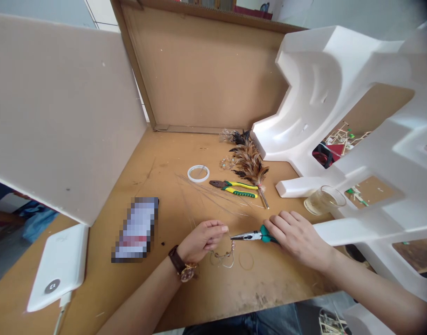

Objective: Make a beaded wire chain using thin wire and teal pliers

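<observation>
My right hand (293,235) is wrapped round the green handles of needle-nose pliers (250,236), whose jaws point left. At the jaw tips is the end of a thin wire. My left hand (205,238), with a watch on its wrist, pinches that wire between thumb and fingers. Below the fingers hangs a beaded wire piece (225,255) with small pinkish beads and looped strands. Just right of it a thin wire ring (246,261) lies on the table. Whether the jaws are fully closed is too small to tell.
Combination pliers (234,188) lie ahead beside a white ring (198,173), loose wires and a brown feather bundle (250,160). A glass (324,200) stands right, by white foam packing (311,88). At left are a blurred phone (136,228) and a white power bank (59,265).
</observation>
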Available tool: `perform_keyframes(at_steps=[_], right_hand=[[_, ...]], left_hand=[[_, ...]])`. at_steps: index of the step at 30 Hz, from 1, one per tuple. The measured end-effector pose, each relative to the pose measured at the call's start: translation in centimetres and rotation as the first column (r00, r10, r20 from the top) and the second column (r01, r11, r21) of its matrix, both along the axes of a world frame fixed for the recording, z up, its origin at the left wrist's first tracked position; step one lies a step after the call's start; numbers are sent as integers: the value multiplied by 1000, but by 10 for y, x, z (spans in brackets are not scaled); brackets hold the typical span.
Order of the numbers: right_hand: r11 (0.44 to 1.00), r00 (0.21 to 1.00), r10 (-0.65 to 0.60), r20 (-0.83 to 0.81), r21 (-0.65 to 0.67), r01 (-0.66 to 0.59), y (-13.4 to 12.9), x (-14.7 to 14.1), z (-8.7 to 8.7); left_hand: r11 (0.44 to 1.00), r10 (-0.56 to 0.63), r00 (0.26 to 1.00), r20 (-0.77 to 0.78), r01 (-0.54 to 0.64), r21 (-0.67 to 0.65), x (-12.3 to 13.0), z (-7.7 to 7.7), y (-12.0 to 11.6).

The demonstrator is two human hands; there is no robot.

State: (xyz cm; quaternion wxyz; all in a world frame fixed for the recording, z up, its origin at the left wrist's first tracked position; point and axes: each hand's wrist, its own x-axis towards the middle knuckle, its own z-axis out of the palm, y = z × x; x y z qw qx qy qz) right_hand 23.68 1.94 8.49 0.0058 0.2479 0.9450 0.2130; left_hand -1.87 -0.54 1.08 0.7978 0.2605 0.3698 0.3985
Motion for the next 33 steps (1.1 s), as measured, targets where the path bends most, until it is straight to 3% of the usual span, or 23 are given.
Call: perform_keyframes(at_steps=[33], right_hand=[[999, 999, 32, -13, 0, -32, -1, -1, 4]], left_hand=[[999, -50, 999, 19, 50, -9, -1, 1, 0]])
